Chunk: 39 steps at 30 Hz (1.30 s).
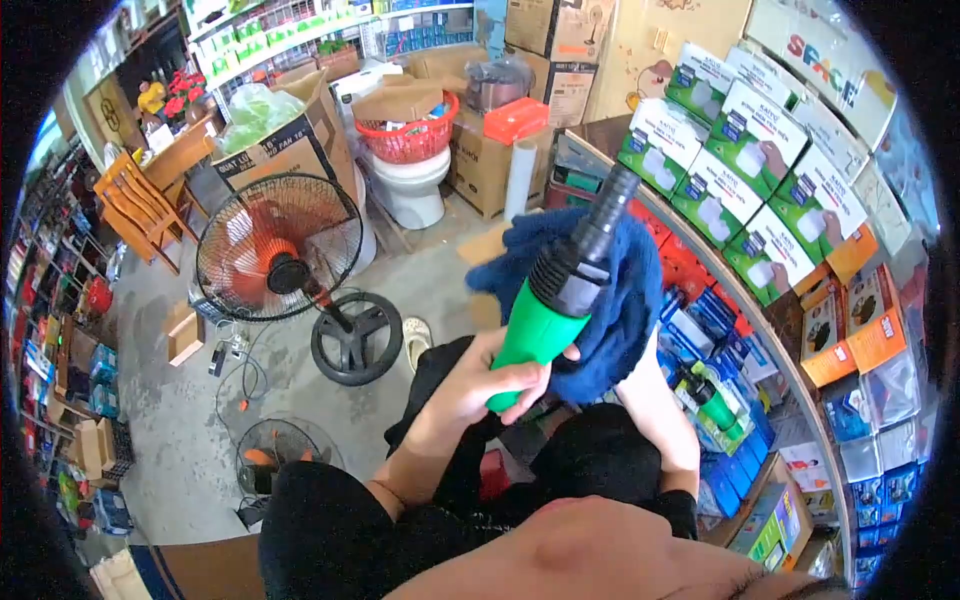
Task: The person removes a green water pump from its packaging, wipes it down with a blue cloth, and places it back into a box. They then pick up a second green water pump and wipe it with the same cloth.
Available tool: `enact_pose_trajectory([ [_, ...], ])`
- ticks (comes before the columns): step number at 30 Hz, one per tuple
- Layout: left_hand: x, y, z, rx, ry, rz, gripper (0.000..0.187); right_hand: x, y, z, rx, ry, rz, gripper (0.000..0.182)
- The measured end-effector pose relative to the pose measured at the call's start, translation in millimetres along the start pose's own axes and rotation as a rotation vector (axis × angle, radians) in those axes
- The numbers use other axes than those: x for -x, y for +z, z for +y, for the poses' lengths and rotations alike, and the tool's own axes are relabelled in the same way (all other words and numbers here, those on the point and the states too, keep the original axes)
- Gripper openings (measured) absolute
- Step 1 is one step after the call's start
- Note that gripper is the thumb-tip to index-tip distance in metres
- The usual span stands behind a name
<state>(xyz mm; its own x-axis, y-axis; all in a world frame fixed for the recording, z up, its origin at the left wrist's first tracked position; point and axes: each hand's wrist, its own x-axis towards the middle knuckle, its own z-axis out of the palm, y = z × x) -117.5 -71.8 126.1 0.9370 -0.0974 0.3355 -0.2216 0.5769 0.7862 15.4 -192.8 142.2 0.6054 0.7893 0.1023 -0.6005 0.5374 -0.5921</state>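
My left hand (486, 378) is wrapped round the green handle of what looks like a hose spray nozzle (541, 335). Its ribbed black barrel points up and away from me. A dark blue cloth (625, 345) bunches behind and beside the nozzle, on its right. My right hand (645, 385) reaches into the folds from below; the cloth hides its fingers, though its grip appears to bear the cloth. Whether the cloth touches the nozzle's barrel is hard to make out.
A standing fan (285, 262) with a round black base is on the floor to the left. Several white-and-green boxes (745, 195) are stacked on the right counter. A similar green nozzle (712, 405) lies among packets below. Behind stand a white toilet (408, 185) and a red basket (412, 140).
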Motion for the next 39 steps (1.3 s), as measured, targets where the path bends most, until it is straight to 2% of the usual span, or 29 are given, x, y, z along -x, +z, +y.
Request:
enact_pose_trajectory([
  [1, -2, 2, 0, 0.036, -0.008, 0.003, 0.044, 1, -1, 2, -0.007, 0.029, -0.016, 0.046],
  [2, -4, 1, -2, 0.046, -0.014, 0.023, 0.042, 6, -3, 2, 0.259, -0.048, -0.101, 0.062],
  [3, -5, 0, -6, 0.062, -0.025, 0.045, 0.041, 14, 3, 4, 0.147, -0.069, -0.088, 0.075],
  [5, -4, -8, -11, 0.078, -0.081, 0.061, 0.039, 9, -14, 3, 0.39, -0.064, -0.155, 0.08],
  [6, -4, -12, -12, 0.079, -0.122, 0.065, 0.036, 3, -14, 3, 0.386, -0.057, -0.142, 0.08],
  [7, -4, -12, -13, 0.087, -0.124, 0.069, 0.036, -6, -5, 1, 0.196, 0.144, 0.014, 0.081],
  [8, -3, -10, -11, -0.026, -0.125, 0.156, 0.034, -13, -1, 0, 0.006, 0.341, 0.166, 0.082],
  [9, -3, -7, -10, -0.14, -0.126, 0.243, 0.032, -15, -3, -1, 0.008, 0.346, 0.169, 0.082],
  [11, 0, -7, -12, -0.168, -0.138, 0.303, 0.03, -18, -9, 2, 0.074, 0.267, 0.139, 0.081],
  [13, 1, -12, -17, -0.305, -0.006, 0.299, 0.029, -19, -16, 7, 0.137, 0.188, 0.105, 0.08],
  [15, -1, -14, -14, -0.277, 0.007, 0.296, 0.026, -20, -25, 14, 0.199, 0.114, 0.068, 0.079],
  [19, -6, -22, -13, -0.216, -0.079, 0.315, 0.017, -17, -37, 28, 0.314, -0.039, -0.006, 0.077],
  [20, -6, -23, -10, -0.252, -0.16, 0.277, 0.015, -16, -39, 32, 0.34, -0.081, -0.023, 0.076],
  [21, -6, -24, -8, -0.286, -0.241, 0.236, 0.015, -14, -37, 34, 0.367, -0.123, -0.036, 0.076],
  [23, -7, -20, -7, -0.243, -0.252, 0.278, 0.02, -3, -25, 26, 0.577, -0.133, 0.084, 0.076],
  [25, -7, -16, -14, -0.196, -0.268, 0.318, 0.025, -2, -27, 31, 0.64, -0.189, 0.069, 0.064],
  [26, -7, -15, -20, -0.113, -0.236, 0.339, 0.03, -1, -29, 36, 0.64, -0.185, 0.079, 0.064],
  [28, -12, -8, -24, -0.068, -0.19, 0.385, 0.039, -5, -14, 43, 0.638, -0.237, 0.368, 0.047],
  [29, -12, -8, -25, -0.068, -0.185, 0.381, 0.039, -5, -3, 38, 0.544, -0.219, 0.17, 0.038],
  [31, -12, -10, -30, -0.047, -0.2, 0.416, 0.039, -11, -12, 42, 0.292, -0.192, 0.137, 0.039],
  [33, -10, -11, -31, -0.082, -0.194, 0.404, 0.044, -13, -21, 40, 0.322, -0.216, 0.16, 0.039],
  [35, -6, -17, -28, 0.251, -0.251, 0.17, 0.051, -15, -24, 37, 0.366, -0.251, 0.212, 0.039],
  [36, -5, -16, -27, 0.385, -0.317, 0.154, 0.059, -16, -26, 36, 0.387, -0.27, 0.237, 0.039],
  [37, -4, -19, -31, 0.384, -0.319, 0.157, 0.059, -16, -27, 34, 0.407, -0.288, 0.258, 0.039],
  [39, -2, -29, -42, 0.961, -0.331, -0.2, 0.06, -17, -29, 32, 0.451, -0.324, 0.294, 0.039],
])
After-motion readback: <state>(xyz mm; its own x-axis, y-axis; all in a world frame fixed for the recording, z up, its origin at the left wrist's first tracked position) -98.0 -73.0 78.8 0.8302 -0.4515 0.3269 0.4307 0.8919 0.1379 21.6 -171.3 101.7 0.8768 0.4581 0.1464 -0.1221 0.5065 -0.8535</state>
